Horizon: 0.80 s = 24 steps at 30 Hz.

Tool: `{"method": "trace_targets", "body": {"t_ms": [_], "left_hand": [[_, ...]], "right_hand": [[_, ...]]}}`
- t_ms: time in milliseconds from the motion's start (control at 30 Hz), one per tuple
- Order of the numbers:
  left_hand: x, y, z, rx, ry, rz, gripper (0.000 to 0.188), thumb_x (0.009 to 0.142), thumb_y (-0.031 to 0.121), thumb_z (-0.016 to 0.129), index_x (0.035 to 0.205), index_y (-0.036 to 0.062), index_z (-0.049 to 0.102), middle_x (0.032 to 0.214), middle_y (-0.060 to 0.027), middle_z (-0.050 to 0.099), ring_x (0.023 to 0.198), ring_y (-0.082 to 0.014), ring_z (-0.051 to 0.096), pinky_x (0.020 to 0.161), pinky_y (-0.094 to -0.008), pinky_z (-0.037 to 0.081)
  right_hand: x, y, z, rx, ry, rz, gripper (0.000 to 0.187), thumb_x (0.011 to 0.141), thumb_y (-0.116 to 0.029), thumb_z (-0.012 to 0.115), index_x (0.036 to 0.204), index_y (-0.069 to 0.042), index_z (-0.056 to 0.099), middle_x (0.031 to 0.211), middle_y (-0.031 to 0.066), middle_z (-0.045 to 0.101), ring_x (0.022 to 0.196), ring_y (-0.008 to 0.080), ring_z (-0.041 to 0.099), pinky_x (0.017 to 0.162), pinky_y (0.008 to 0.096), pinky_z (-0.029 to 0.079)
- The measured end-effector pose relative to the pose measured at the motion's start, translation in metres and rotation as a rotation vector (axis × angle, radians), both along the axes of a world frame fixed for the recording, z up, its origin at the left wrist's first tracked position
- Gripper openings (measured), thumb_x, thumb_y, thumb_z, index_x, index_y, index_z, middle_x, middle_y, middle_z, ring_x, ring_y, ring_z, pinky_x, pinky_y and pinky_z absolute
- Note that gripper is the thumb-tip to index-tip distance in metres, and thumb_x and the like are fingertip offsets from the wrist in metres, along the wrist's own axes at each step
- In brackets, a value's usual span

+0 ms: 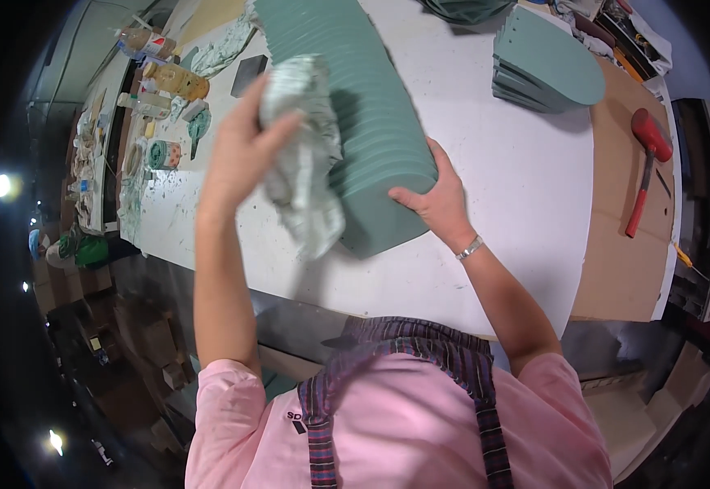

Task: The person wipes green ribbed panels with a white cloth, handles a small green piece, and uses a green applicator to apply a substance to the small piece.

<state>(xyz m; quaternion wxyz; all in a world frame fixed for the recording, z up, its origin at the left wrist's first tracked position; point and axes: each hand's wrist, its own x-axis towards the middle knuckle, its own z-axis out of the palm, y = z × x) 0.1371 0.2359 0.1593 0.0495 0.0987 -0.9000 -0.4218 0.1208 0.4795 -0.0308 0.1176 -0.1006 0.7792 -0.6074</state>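
Along the upper left of the frame three bottles and jars of brownish, yellowish and clear plastic (177, 82) lie or stand close together, with one squat jar with green-smeared contents (163, 155) below them. One dark grey rectangular block (249, 76) sits between them and the long overlapping row of flat, green, round-ended sheets (375, 122), which runs from the top centre to the middle of the frame; its sheets are too many to count surely.

The left hand (241, 151), left of centre, is closed on one crumpled white-and-green cloth (302, 163), blurred, which hides part of the row's left edge. The right hand (446, 204), at centre, is clamped on the row's near end, thumb on the top face and fingers along the right edge. A second crumpled cloth (223, 50) lies at upper left.

One fanned stack of similar green sheets (551, 61) lies at upper right, and one red-headed mallet (650, 137) at right, on a brown board (616, 236). One yellow-handled tool (683, 256) is at the board's right edge.

The white tabletop (502, 179) is spotted with green at left; the room beyond is dim, with bright lamps (1, 186) at the left edge.
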Motion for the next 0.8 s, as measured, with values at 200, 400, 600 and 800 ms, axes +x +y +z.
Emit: {"method": "trace_targets", "body": {"t_ms": [200,400,600,800], "left_hand": [[0.037,-0.024,-0.062,-0.652,0.124,-0.403,0.064,0.077,0.005,0.076,0.139,0.0092,0.060,0.137,-0.0170,0.062,0.122,-0.0369,0.059,0.105,-0.0405,0.048],[-0.025,-0.038,-0.032,-0.405,0.352,-0.063,0.061,0.074,-0.016,0.060,0.130,0.0073,0.066,0.127,-0.0136,0.067,0.115,-0.0310,0.065,0.098,-0.0377,0.053],[-0.063,0.018,-0.075,-0.589,0.316,-0.526,0.060,0.071,-0.010,0.054,0.118,0.0198,0.075,0.132,-0.0022,0.065,0.111,-0.0323,0.059,0.096,-0.0411,0.052],[-0.006,-0.050,-0.085,-0.563,0.215,-0.331,0.063,0.061,-0.011,0.048,0.109,0.0146,0.080,0.121,-0.0080,0.069,0.104,-0.0344,0.058,0.096,-0.0397,0.051]], "right_hand": [[-0.008,0.000,0.044,0.201,0.104,0.082,0.121,0.063,-0.043,0.095,0.153,0.007,0.031,0.155,0.0253,0.042,0.142,0.0348,0.044,0.117,0.0411,0.039],[-0.016,-0.009,0.037,0.308,0.178,0.088,0.128,0.058,-0.049,0.095,0.155,0.004,0.029,0.157,0.0243,0.039,0.143,0.0391,0.042,0.117,0.0430,0.038],[-0.017,-0.010,0.036,0.260,0.128,0.114,0.134,0.054,-0.054,0.095,0.156,0.002,0.029,0.156,0.0227,0.041,0.142,0.0366,0.045,0.116,0.0410,0.040],[-0.018,-0.011,0.039,0.312,0.116,0.100,0.134,0.053,-0.055,0.095,0.157,-0.001,0.030,0.155,0.0224,0.043,0.140,0.0369,0.048,0.113,0.0422,0.044]]}}
